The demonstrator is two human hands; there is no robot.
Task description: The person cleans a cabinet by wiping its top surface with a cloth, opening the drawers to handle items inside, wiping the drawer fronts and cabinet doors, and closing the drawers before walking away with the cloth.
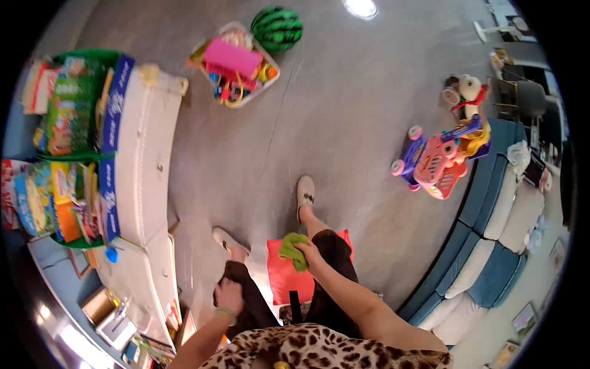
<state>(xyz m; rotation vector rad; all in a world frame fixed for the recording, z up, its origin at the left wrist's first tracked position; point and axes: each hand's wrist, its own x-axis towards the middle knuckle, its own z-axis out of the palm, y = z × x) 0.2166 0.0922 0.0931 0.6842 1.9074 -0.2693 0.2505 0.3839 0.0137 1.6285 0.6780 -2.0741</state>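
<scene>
My right hand point(312, 254) is closed around a crumpled green cloth point(294, 251), held above my right leg. Part of the cloth hangs out past my fingers. Below it, between my legs, lies a flat red piece point(284, 280) with pointed corners; whether it is a cushion or a seat I cannot tell. My left hand point(229, 296), with a pale band at the wrist, rests on my left leg in dark trousers point(241, 277). Its fingers look curled in, with no object showing in them. My feet are in light slip-on shoes point(305, 192) on the grey floor.
Ahead stand a box of toys point(275, 75) and a watermelon-patterned ball point(276, 29). At right are a pink and purple toy cart point(435, 161) and a blue sofa point(472, 243). At left, a white cabinet point(142, 160) stands beside green bins point(80, 242) of books.
</scene>
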